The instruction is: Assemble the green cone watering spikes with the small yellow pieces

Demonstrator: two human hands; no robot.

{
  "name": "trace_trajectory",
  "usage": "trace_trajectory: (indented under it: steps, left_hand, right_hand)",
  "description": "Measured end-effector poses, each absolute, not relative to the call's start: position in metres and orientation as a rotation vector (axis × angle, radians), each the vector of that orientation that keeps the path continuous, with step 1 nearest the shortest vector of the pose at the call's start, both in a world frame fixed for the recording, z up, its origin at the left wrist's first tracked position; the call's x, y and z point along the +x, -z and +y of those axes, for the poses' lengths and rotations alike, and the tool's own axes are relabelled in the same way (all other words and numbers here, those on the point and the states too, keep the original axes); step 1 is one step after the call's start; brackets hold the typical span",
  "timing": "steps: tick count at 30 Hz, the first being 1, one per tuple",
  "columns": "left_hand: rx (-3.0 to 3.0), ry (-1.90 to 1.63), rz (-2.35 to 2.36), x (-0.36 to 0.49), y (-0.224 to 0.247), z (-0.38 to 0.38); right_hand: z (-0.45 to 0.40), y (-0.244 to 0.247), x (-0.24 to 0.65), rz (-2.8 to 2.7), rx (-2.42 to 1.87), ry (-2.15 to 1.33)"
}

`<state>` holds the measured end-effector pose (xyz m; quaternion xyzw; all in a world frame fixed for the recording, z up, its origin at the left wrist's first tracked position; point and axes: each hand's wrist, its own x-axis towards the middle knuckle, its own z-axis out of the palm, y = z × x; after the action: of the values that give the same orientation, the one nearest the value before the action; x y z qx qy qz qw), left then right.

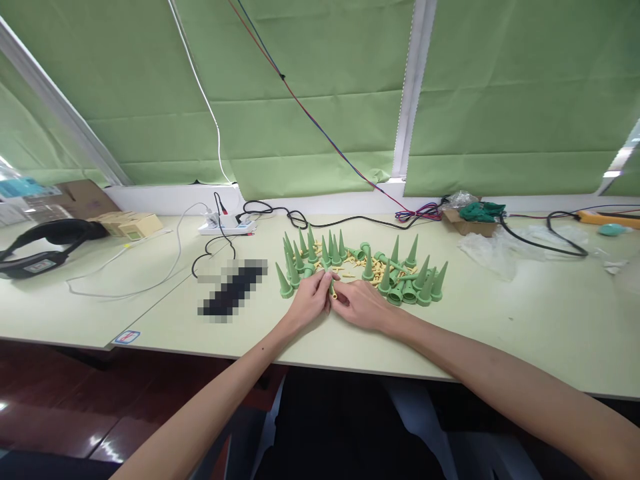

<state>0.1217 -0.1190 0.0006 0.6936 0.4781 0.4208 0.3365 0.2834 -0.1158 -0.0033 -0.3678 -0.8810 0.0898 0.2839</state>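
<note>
My left hand [311, 297] and my right hand [363, 305] meet near the front of the pale table. Between their closed fingers is a slim green piece [333, 287] with a yellow end [335, 296] pointing toward me. Both hands touch it. Just behind them, green cones [336, 252] stand upright in a group at the left, and more cones [426, 288] stand or lie at the right. Small yellow pieces [349, 275] are scattered between the groups. The fingertips partly hide the held piece.
A pixelated dark object [233, 290] lies left of the hands. Farther back are a white power strip [227, 227], black cables [345, 220] and a small cardboard box [469, 223]. Headphones [45, 250] rest at the far left, clear plastic bags [500, 253] at the right.
</note>
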Motion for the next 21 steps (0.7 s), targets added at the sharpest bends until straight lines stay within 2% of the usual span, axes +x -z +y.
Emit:
trace_trajectory:
  steps: [21]
  left_hand:
    - [1.855,-1.085,1.276,0.1234,-0.0016,-0.1190]
  right_hand:
    - [-0.1124,0.0032,0.2839,-2.312,-0.987,-0.372]
